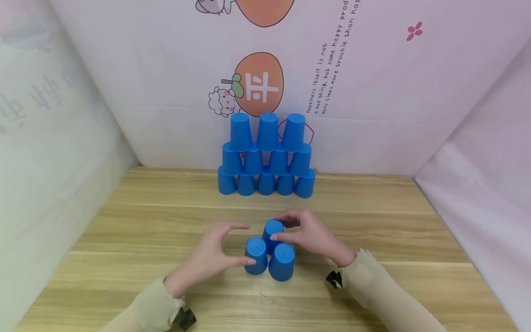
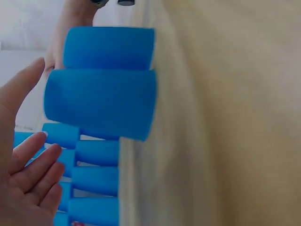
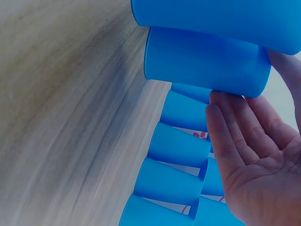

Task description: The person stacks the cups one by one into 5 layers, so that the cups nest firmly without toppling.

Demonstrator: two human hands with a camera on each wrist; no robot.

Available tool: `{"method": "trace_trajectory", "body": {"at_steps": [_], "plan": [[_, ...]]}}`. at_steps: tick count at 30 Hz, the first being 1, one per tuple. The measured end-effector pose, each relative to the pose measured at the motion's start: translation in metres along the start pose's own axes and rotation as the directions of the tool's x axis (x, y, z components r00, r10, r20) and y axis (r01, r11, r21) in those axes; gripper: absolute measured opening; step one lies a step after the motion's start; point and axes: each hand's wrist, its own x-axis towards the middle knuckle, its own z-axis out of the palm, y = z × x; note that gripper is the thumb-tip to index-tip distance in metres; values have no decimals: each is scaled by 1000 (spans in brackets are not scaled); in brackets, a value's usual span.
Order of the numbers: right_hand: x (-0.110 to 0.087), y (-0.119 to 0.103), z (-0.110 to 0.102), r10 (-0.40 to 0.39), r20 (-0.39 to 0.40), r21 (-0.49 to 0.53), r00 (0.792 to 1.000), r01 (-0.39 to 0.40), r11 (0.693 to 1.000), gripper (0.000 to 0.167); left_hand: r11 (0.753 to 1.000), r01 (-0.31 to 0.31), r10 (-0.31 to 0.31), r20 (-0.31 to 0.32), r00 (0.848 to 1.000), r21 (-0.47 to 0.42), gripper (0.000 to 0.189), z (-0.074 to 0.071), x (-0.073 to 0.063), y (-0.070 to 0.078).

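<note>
Three upside-down blue cups stand in a tight cluster on the table: a back cup (image 1: pixel 274 226), a left cup (image 1: pixel 255 249) and a front right cup (image 1: pixel 282 265). My right hand (image 1: pixel 313 233) holds the back cup between thumb and fingers; in the right wrist view its fingertips lie against that cup's side (image 3: pixel 207 59). Beside the left cup, my left hand (image 1: pixel 209 253) is spread wide, its thumb tip overlapping the cup in the head view. A gap shows between the left fingers and the nearest cup (image 2: pixel 101 101) in the left wrist view.
Behind the cluster rises a wall of upside-down blue cups (image 1: pixel 266 182) in three tiers, with three cups on top (image 1: pixel 267 131). It stands near the table's (image 1: pixel 166 207) back edge, close to a printed white cloth (image 1: pixel 178 92). White cloth also hangs at both sides.
</note>
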Motion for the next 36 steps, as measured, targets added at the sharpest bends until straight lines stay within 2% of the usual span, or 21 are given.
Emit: {"method": "trace_trajectory", "body": {"at_steps": [7, 13, 16, 25, 30, 33, 36], "plan": [[-1, -1, -1, -9, 1, 3, 1000, 9, 1000, 47, 999, -5, 9, 96, 995, -45, 56, 7, -7, -7], [0, 1, 0, -26, -5, 6, 1000, 26, 1000, 47, 998, 9, 1, 145, 989, -64, 68, 9, -5, -4], [1, 2, 1, -31, -10, 7, 999, 31, 999, 47, 997, 2, 11, 159, 987, -79, 70, 11, -3, -2], [2, 5, 1, -15, -1, 33, 1000, 15, 999, 47, 991, -40, 63, 175, 983, -129, 54, 15, 3, -7], [3, 12, -4, -23, 23, 70, 999, 22, 997, 47, 990, -40, 65, 185, 981, -137, 47, 14, 7, -10], [6, 13, -12, -43, -5, 100, 999, 43, 994, 46, 990, -21, 48, 187, 981, -142, 46, 14, 8, -11], [10, 6, -24, -80, -79, 98, 994, 88, 991, 46, 988, -6, 35, 189, 981, -152, 45, 13, 9, -12]]}}
